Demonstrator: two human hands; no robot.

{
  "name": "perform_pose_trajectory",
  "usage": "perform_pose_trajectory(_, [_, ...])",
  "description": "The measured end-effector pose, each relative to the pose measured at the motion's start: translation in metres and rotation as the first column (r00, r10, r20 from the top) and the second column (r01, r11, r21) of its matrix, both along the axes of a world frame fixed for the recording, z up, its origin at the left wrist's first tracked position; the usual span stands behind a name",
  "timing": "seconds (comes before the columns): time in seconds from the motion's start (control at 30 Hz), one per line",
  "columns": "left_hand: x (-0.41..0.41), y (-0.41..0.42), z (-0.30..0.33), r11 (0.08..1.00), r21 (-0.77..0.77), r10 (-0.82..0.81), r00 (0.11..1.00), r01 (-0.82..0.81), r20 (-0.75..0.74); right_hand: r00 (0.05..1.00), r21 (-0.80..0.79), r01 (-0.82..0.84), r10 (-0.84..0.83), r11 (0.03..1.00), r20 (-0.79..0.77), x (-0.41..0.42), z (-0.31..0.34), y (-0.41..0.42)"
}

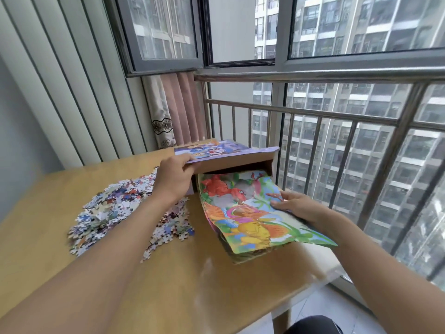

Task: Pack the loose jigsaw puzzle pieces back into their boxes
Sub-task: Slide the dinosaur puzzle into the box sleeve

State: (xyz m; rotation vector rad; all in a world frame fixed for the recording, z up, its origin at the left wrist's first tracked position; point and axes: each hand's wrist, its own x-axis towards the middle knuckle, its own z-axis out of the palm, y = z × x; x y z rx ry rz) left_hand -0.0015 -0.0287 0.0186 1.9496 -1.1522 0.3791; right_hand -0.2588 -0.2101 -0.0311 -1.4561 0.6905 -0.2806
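Left hand [177, 175] is pinching the near-left edge of the purple lid [224, 153], thumb on top and fingers curled beneath, tipping it up, I'd say to open the box mouth, while the right hand [297, 207] lies flat with fingers spread, pressing the dinosaur sheet [252, 213] that pokes out just below that lid and sags over the table [168, 285] edge. Left of the lifting hand, partly behind the forearm, the loose pieces [115, 208] lie heaped, none boxed yet. The box interior is hidden, so whatever's inside can't be told.
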Motion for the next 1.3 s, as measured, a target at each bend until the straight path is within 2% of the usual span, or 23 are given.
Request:
perform_pose_trajectory(0.1, [0.002, 0.003, -0.003, 1.0, -0.017, -0.019, 0.998, 0.018, -0.052, 1.0, -0.042, 0.026, -0.026, 0.999, -0.004, 0.004, 0.004, 0.005])
perform_pose_trajectory(0.23, [-0.002, 0.004, -0.007, 0.999, -0.01, -0.044, 0.996, 0.043, -0.075, 0.988, -0.088, 0.145, -0.15, 0.985, -0.045, 0.005, 0.012, 0.005])
perform_pose_trajectory(0.43, [-0.005, 0.005, -0.004, 0.998, -0.02, -0.065, 0.992, 0.063, -0.112, 0.975, -0.097, 0.152, -0.166, 0.984, -0.146, 0.01, 0.02, 0.0])
perform_pose_trajectory(0.53, [-0.007, 0.006, -0.004, 0.998, -0.017, -0.069, 0.99, 0.067, -0.122, 0.955, -0.162, 0.181, -0.213, 0.97, -0.209, 0.025, 0.018, -0.005])
perform_pose_trajectory(0.57, [-0.009, 0.006, -0.004, 0.997, -0.017, -0.072, 0.99, 0.071, -0.125, 0.954, -0.104, 0.184, -0.203, 0.977, -0.22, 0.031, 0.019, -0.006])
perform_pose_trajectory(0.63, [-0.01, 0.007, -0.003, 0.997, -0.023, -0.075, 0.989, 0.072, -0.131, 0.982, 0.163, 0.164, -0.145, 0.973, -0.117, 0.043, 0.027, 0.001])
perform_pose_trajectory(0.7, [-0.009, 0.008, -0.003, 0.997, -0.038, -0.074, 0.988, 0.07, -0.137, 0.965, 0.428, 0.184, -0.246, 0.885, 0.093, 0.05, 0.037, 0.005])
perform_pose_trajectory(0.73, [-0.008, 0.009, -0.003, 0.997, -0.048, -0.073, 0.987, 0.067, -0.144, 0.921, 0.549, 0.178, -0.335, 0.817, 0.2, 0.051, 0.038, 0.005])
perform_pose_trajectory(0.8, [-0.005, 0.009, -0.002, 0.996, -0.063, -0.073, 0.986, 0.064, -0.15, 0.837, 0.682, 0.12, -0.443, 0.722, 0.321, 0.05, 0.037, 0.008])
perform_pose_trajectory(0.83, [-0.004, 0.009, -0.002, 0.996, -0.068, -0.071, 0.986, 0.062, -0.15, 0.837, 0.679, 0.149, -0.457, 0.719, 0.3, 0.05, 0.033, 0.009])
perform_pose_trajectory(0.9, [-0.003, 0.008, -0.001, 0.995, -0.085, -0.057, 0.986, 0.044, -0.154, 0.871, 0.567, 0.288, -0.457, 0.772, 0.18, 0.052, 0.026, 0.012])
perform_pose_trajectory(0.97, [-0.003, 0.008, 0.0, 0.994, -0.101, -0.054, 0.985, 0.037, -0.162, 0.879, 0.503, 0.352, -0.463, 0.79, 0.113, 0.057, 0.019, 0.015])
perform_pose_trajectory(1.1, [-0.004, 0.008, 0.002, 0.994, -0.095, -0.076, 0.983, 0.061, -0.168, 0.895, 0.55, 0.281, -0.421, 0.787, 0.146, 0.079, 0.02, 0.022])
perform_pose_trajectory(1.2, [-0.005, 0.01, 0.005, 0.994, -0.081, -0.083, 0.981, 0.069, -0.174, 0.822, 0.634, 0.282, -0.522, 0.721, 0.228, 0.101, 0.025, 0.015])
perform_pose_trajectory(1.27, [-0.006, 0.012, 0.005, 0.995, -0.071, -0.085, 0.979, 0.073, -0.187, 0.794, 0.602, 0.28, -0.533, 0.748, 0.293, 0.11, 0.029, 0.016])
perform_pose_trajectory(1.3, [-0.005, 0.012, 0.003, 0.994, -0.083, -0.082, 0.976, 0.066, -0.202, 0.809, 0.522, 0.291, -0.498, 0.802, 0.314, 0.111, 0.032, 0.019])
